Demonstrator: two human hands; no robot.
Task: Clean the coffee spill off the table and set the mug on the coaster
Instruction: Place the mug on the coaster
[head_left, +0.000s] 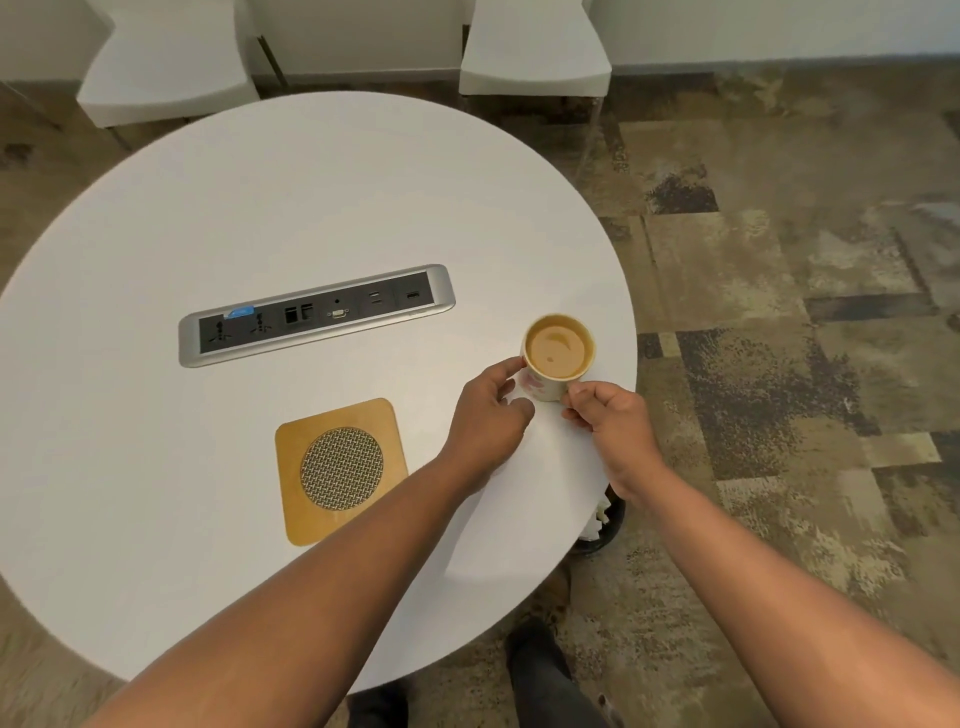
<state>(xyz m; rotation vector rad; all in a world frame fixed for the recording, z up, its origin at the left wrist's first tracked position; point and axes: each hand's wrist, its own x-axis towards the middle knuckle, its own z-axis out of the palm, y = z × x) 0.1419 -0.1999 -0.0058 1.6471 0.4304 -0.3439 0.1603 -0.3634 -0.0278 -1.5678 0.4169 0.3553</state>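
Note:
A white mug (557, 356) with a pink pattern, full of milky coffee, stands near the right edge of the round white table (260, 197). My left hand (488, 415) touches the mug's left side with thumb and forefinger, the other fingers curled. My right hand (608, 415) pinches the mug at its near right side, where the handle seems to be hidden. A square wooden coaster (340, 470) with a round woven metal centre lies to the left of my left forearm, bare. No spill shows on the tabletop.
A silver power and data socket strip (317, 314) is set into the table's middle. Two white chairs (535, 52) stand beyond the far edge. A dark bin (605, 525) with crumpled paper sits under the table's right edge. My shoes show below.

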